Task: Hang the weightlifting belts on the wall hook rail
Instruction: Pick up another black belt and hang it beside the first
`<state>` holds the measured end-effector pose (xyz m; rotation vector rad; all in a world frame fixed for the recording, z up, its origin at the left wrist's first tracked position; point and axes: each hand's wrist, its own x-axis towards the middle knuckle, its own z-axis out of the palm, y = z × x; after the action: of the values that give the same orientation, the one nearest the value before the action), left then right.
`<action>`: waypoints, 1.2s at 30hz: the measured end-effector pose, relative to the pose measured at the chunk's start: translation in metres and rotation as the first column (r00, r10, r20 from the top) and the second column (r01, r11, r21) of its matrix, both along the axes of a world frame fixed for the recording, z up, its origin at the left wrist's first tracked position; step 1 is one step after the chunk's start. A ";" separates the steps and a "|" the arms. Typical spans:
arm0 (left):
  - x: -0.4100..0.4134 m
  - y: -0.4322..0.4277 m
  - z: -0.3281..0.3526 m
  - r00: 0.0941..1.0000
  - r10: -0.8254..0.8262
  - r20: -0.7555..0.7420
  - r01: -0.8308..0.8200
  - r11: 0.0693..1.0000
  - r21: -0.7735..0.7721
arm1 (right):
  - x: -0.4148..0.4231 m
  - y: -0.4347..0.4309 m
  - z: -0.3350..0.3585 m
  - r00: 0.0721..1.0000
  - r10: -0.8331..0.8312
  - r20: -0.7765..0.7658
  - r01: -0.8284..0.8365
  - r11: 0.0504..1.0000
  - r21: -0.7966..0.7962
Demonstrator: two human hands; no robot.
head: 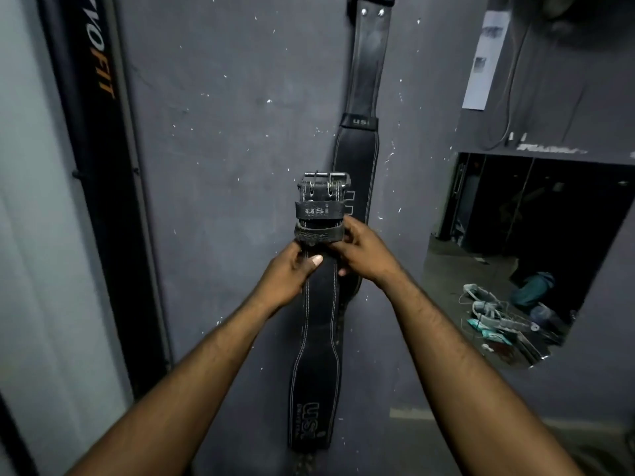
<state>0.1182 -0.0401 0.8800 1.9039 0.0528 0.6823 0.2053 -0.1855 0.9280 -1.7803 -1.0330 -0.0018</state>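
Observation:
A black leather weightlifting belt (318,338) with white stitching and a "USI" mark hangs down in front of me, its metal buckle (323,183) pointing up. My left hand (292,269) grips the belt's left edge just below the buckle loops. My right hand (364,249) pinches its right edge at the same height. Behind it, a second black belt (366,84) hangs flat on the dark grey wall from a point at the top edge of the view. The hook rail itself is out of view.
A black banner with orange letters (99,80) runs down the wall at left. At right, a wall mirror (522,242) reflects a dark room with shoes and bags on the floor. A white paper (484,60) and cables hang above it.

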 end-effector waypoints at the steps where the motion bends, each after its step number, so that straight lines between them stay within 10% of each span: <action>1: 0.001 -0.003 0.002 0.999 0.022 0.032 -0.022 1.000 0.001 | -0.001 0.000 0.003 0.999 -0.010 0.042 0.008 1.000 0.030; 13: 0.040 -0.027 0.063 0.886 0.265 0.381 -0.307 0.950 0.053 | -0.007 0.013 -0.009 0.937 -0.344 0.065 0.331 0.931 0.155; 20: 0.054 -0.024 0.073 0.857 0.353 0.376 -0.267 0.928 -0.261 | 0.002 0.012 -0.026 0.980 -0.158 -0.118 0.160 0.987 0.007; 27: 0.055 -0.035 0.083 0.832 0.297 0.468 -0.200 0.948 -0.246 | -0.007 0.015 -0.032 0.953 -0.299 -0.051 0.304 0.938 0.169; 36: 0.054 -0.021 0.104 0.845 0.308 0.437 -0.118 0.905 -0.408 | -0.015 0.000 -0.043 0.965 -0.040 -0.260 0.060 0.996 0.071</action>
<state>0.1723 -0.0609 0.9838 1.3273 0.0675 1.2136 0.1898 -0.1854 0.8851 -1.6830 -0.7891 0.1533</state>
